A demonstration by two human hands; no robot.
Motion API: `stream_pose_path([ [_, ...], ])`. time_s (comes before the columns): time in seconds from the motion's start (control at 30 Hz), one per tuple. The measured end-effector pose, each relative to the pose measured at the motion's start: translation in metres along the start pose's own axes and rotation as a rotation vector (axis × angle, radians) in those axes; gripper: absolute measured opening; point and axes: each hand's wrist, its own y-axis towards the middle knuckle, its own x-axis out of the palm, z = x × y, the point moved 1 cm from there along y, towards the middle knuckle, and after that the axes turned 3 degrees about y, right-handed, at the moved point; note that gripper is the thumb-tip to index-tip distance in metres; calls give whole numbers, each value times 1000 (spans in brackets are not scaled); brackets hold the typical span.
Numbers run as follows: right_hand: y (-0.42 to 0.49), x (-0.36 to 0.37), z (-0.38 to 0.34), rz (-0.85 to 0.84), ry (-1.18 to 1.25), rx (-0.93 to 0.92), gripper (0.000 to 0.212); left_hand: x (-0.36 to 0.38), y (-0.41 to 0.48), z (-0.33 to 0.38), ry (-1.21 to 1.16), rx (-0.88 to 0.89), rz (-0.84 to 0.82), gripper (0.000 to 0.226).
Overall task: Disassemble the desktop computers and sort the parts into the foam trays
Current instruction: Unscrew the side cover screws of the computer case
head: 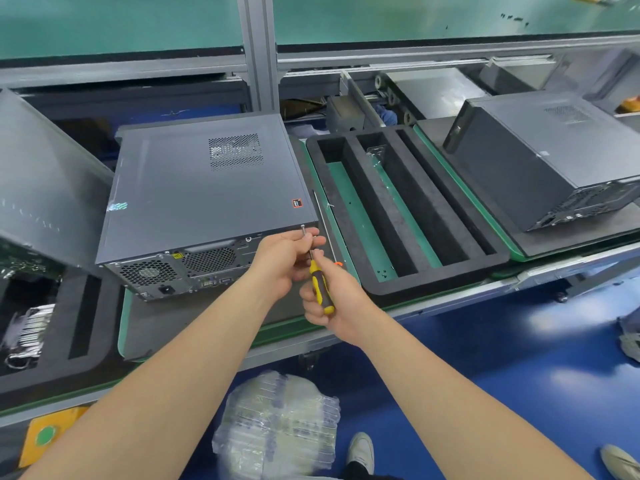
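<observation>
Fingers (311,234) of the left hand (282,259) pinch the bare shaft of the screwdriver (320,284) just below its tip. The right hand (337,306) is wrapped round the yellow-and-black handle. The tip meets the rear upper right corner of the computer (204,195), where a screw (302,226) seems to sit, though it is too small to be sure.

If the tip rides out of the head, it could chew the slot or scratch the computer. A freed screw could roll off and be lost unless the left hand catches it.

The computer lies on a dark, green-edged worktop (194,320). Just right of it is the foam tray (450,271), its long slots nearly bare. Further right stands a second computer (540,161). Left of the computer, another tray (107,317) holds metal parts (27,327). Below it, on the blue floor (502,358), lies bubble wrap (277,431).
</observation>
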Motion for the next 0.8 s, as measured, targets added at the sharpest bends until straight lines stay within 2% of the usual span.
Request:
stream_pose_path([
  [0.07, -1, -1, -1, -164, 304, 120, 46, 1, 0, 3, -11, -5, -7, 17],
  [0.17, 2, 1, -3, -217, 360, 112, 44, 0, 1, 4, -38, -9, -14, 17],
  [0.27, 6, 7, -7, -77, 170, 56, 47, -1, 6, 1, -78, -24, -37, 17],
  [0.47, 14, 16, -24, 246, -436, -87, 36, 5, 19, 5, -226, -75, -30, 20],
  [0.53, 17, 14, -27, 299, -569, -116, 37, 5, 16, 10, -193, -89, -53, 21],
  [0.6, 19, 10, -29, 285, -512, -77, 39, -1, 8, 22, 76, -76, -90, 20],
  [0.67, 18, 5, -29, 216, -317, -3, 43, -14, 5, 47, 577, 58, -32, 19],
  [0.73, 18, -1, -27, 143, -151, 39, 48, -27, 13, 77, 1037, 373, 220, 22],
  [0.77, 18, -4, -25, 115, -88, 49, 50, -31, 19, 90, 1185, 550, 316, 22],
  [0.8, 18, -7, -23, 86, -35, 53, 50, -30, 25, 99, 1291, 688, 317, 21],
])
